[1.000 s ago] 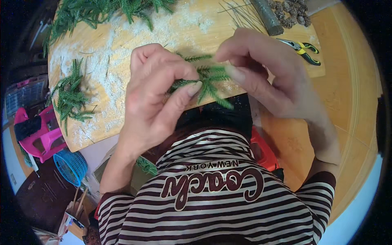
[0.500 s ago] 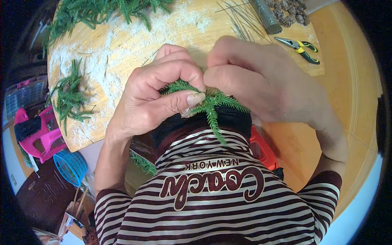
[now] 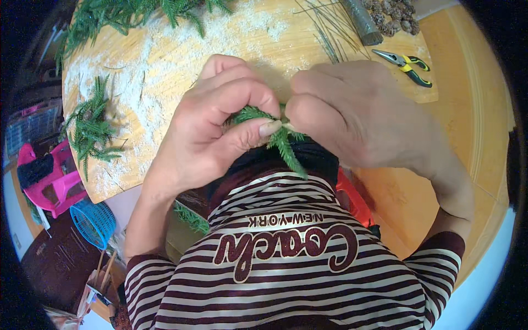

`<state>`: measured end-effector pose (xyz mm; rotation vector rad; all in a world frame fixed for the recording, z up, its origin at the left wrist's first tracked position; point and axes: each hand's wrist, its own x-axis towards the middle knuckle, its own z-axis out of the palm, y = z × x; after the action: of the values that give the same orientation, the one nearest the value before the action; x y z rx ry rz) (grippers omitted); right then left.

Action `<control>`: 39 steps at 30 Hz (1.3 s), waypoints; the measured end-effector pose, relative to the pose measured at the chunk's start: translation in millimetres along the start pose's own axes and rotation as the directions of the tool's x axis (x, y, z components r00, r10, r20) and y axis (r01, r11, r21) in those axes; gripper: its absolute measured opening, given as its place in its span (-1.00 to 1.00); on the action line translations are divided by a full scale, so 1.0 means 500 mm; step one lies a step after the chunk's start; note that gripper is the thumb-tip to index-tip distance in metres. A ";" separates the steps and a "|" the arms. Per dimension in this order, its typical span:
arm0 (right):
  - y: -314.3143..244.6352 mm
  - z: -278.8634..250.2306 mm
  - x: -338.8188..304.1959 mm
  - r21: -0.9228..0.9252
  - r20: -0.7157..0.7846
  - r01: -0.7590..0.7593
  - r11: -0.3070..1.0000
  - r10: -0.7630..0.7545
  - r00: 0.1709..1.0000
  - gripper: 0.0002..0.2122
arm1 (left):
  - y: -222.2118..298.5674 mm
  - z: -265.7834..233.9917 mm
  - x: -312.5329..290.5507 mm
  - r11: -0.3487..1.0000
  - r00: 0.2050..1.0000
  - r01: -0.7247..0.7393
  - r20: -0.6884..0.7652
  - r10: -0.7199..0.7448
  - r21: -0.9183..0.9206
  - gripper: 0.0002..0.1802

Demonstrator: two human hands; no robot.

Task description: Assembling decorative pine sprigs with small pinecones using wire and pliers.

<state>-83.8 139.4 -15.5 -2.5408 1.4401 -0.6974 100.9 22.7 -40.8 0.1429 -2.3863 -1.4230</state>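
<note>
My left hand (image 3: 220, 124) is closed, its thumb and forefinger pinching a green artificial pine sprig (image 3: 286, 151) just above my lap. One needled branch hangs down from the pinch, and another part shows between the fingers and palm. Close against the sprig's right side is my right hand (image 3: 352, 113), fingers curled tightly. A short pale strand (image 3: 289, 127) shows between the two hands; I cannot tell what it is. Whatever the right fingers grip is hidden behind the knuckles.
White flakes lie over the wooden table. Pine branches (image 3: 132, 16) fill its far left, with a smaller sprig (image 3: 92, 129) nearer. At the far right are thin wires (image 3: 335, 27), a grey cylinder (image 3: 364, 25), pinecones (image 3: 393, 16) and pliers (image 3: 404, 65). A blue basket (image 3: 93, 224) stands lower left.
Both hands have shifted slightly to the right. The sprig has turned, so its right-hand branch now mostly disappears behind my right hand, and the shiny lump under my left thumb no longer shows.
</note>
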 end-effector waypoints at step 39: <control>-0.006 0.021 -0.027 0.801 0.357 -0.536 0.266 0.506 0.785 -0.92 | 0.011 0.020 -0.008 0.984 0.999 -0.036 -0.026 0.041 0.174 -0.85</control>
<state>-82.4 151.1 -28.0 -1.1338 1.2637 -0.9235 101.4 34.8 -41.3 0.1601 -2.4727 -1.1869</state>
